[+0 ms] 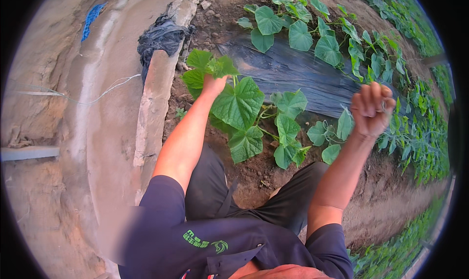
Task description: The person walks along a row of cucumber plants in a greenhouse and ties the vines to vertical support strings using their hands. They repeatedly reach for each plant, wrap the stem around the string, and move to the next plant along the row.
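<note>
My left hand (pixel 215 84) is closed around the upper part of a leafy cucumber vine (pixel 238 105). Leaves at the vine's tip hide some of its fingers. Broad green leaves hang below and to the right of this hand, over the soil before my knees. My right hand (pixel 373 108) is raised to the right with its fingers curled, apart from the held vine. A thin, pale loop shows by its thumb, too small to name. Whether the fingers grip anything is unclear. Smaller cucumber leaves (pixel 331 134) grow just left of my right wrist.
Black plastic mulch film (pixel 282 73) covers the bed ahead, with more cucumber plants (pixel 300 33) beyond it. A low concrete curb (pixel 155 106) runs along the left, topped by bunched black plastic (pixel 161 37). A thin string (pixel 100 99) crosses the earthen wall side. Dense green plants (pixel 421 132) line the right.
</note>
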Demonstrator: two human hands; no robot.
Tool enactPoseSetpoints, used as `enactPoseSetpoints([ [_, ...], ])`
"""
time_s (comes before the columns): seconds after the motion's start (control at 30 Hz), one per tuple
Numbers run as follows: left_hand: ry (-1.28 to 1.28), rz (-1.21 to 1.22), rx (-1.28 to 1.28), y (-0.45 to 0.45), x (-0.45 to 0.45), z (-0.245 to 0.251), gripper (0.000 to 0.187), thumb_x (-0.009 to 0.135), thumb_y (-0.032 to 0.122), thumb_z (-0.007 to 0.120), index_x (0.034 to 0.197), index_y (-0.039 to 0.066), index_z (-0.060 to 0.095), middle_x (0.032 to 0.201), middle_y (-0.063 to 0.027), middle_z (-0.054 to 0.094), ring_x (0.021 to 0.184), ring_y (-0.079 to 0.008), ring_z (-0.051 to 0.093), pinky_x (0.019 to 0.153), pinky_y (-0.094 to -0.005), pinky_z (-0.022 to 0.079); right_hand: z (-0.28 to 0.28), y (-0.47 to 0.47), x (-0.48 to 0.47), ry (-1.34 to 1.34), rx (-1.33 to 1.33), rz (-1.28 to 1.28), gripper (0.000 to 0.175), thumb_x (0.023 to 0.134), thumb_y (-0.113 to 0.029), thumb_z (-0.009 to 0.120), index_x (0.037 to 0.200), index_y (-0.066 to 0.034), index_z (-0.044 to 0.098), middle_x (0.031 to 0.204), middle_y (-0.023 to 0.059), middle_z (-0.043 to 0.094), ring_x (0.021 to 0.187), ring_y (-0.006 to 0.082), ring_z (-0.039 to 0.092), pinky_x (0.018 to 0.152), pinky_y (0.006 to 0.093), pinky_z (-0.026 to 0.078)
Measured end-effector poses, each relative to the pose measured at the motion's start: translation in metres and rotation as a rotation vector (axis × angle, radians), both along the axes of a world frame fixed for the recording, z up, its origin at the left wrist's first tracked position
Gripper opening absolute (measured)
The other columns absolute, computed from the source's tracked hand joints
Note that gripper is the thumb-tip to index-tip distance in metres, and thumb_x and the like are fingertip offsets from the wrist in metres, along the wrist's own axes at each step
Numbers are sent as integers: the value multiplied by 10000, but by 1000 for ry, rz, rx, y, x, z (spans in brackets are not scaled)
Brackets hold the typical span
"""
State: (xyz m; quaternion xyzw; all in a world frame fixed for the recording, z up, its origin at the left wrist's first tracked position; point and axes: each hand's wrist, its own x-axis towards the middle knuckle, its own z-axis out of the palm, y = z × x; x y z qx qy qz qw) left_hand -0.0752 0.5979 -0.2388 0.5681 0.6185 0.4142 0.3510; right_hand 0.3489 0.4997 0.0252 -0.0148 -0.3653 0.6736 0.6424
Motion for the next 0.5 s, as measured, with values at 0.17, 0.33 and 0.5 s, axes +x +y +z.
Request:
enactPoseSetpoints([
  [0.17,-183,36,-132,-3,16,22,289,939,160,710,1207,51,705,1092,-61,753,912,-169,712,737,-314,556,-5,-20,91,-238,-131,-501,233,970,-227,737,1128,-57,713,812,2,582,611,89,441,483,233,345],
  [0.33,-387,93,-170,-8,14,35,347,987,243,714,1280,60,680,1096,-52,746,901,-143,720,682,-289,574,-24,1,42,-582,-478,-928,223,935,-132,745,1118,-5,732,785,-12,638,612,61,503,496,200,371],
  [0.5,-453,163,-205,-6,21,37,309,957,226,750,1213,58,703,1089,-58,743,909,-168,734,661,-297,578,-48,15,-84,-870,-464,-371,226,866,-202,808,1040,-59,793,823,-25,695,643,36,517,555,230,411],
])
